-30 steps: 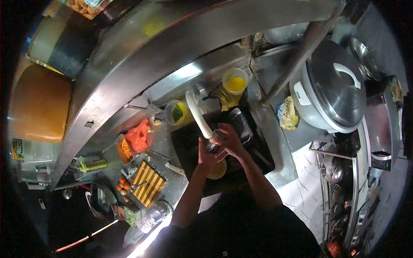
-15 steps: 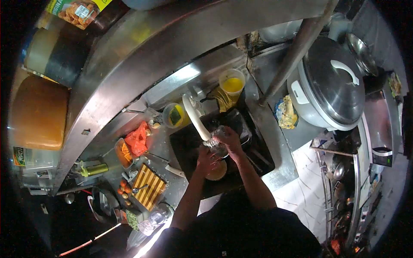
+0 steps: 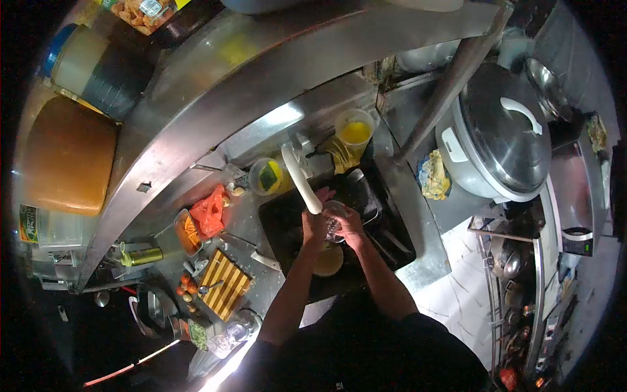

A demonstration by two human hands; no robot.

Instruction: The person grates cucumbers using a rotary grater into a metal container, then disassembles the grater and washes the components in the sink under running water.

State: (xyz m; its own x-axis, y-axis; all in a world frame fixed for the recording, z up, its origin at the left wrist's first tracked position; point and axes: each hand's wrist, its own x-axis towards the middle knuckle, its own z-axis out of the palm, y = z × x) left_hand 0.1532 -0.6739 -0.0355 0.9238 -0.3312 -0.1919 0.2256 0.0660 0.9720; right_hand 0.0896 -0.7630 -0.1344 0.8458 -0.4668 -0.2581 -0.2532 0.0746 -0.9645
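Both my hands are over the black sink (image 3: 277, 245), under the white faucet spout (image 3: 299, 179). My right hand (image 3: 350, 227) is curled around the right side of a clear round container (image 3: 334, 224). My left hand (image 3: 314, 227) grips its left side, with its fingers partly hidden by the spout tip. Small specks or bubbles show in the container, too blurred to tell which. Directly below the hands, a round beige bowl-like thing (image 3: 328, 262) sits in the sink. Beyond the spout is a small reddish patch that I cannot make out.
Left of the sink are a knife (image 3: 265, 261), a striped cutting board (image 3: 225, 283), and a red plastic bag (image 3: 209, 210). Tubs with yellow contents (image 3: 356, 132) stand behind. A large lidded pot (image 3: 499, 130) is right, beside a slanted metal pipe (image 3: 444, 98). A steel shelf (image 3: 215, 98) overhangs.
The clear container has moved slightly down and tilted, so its inside shows. My left hand has closed in from spread wet fingers to its side. The water splash at the spout is gone.
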